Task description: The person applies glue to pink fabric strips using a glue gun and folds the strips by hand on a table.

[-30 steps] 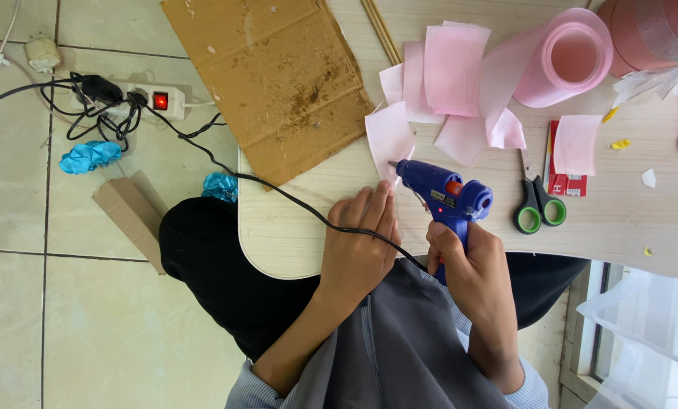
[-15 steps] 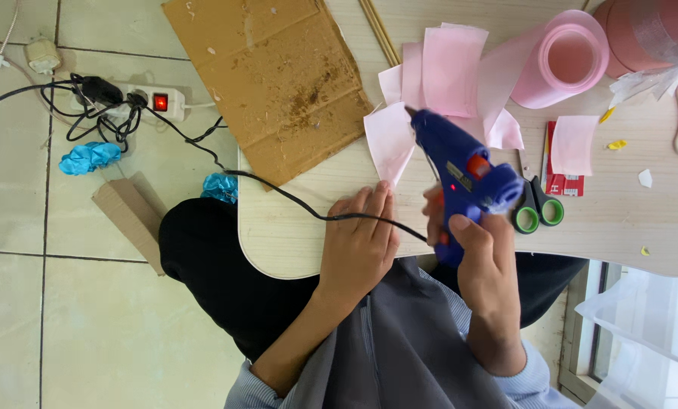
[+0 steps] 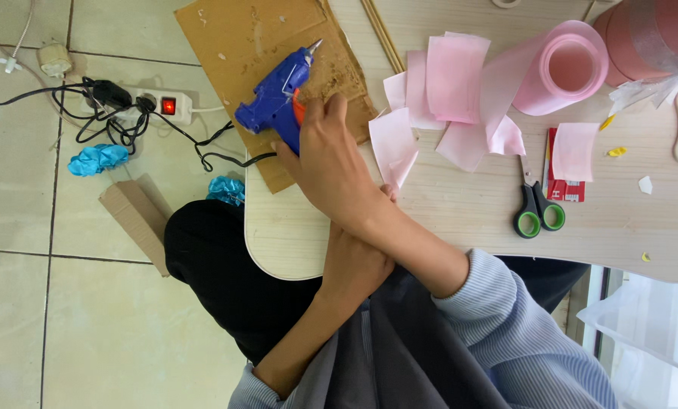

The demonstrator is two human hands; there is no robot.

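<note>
The right hand [image 3: 325, 155] has its grip clamped on the blue glue gun [image 3: 277, 97], over the cardboard [image 3: 233, 38]. It has crossed leftward from the pink ribbon piece [image 3: 392, 144]. The left hand [image 3: 358, 261] lies under the forearm; I cannot tell its grip.

I count one blue glue gun [image 3: 276, 100], one pair of scissors [image 3: 536, 204], one cardboard sheet [image 3: 233, 45] on the table, one power strip [image 3: 174, 106], one pink roll [image 3: 562, 68], and two blue crumpled things [image 3: 96, 157] on the floor.

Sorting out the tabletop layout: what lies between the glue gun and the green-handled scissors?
In the head view, the right hand holding the glue gun, then cut pink ribbon pieces on the table, lie before the scissors.
</note>
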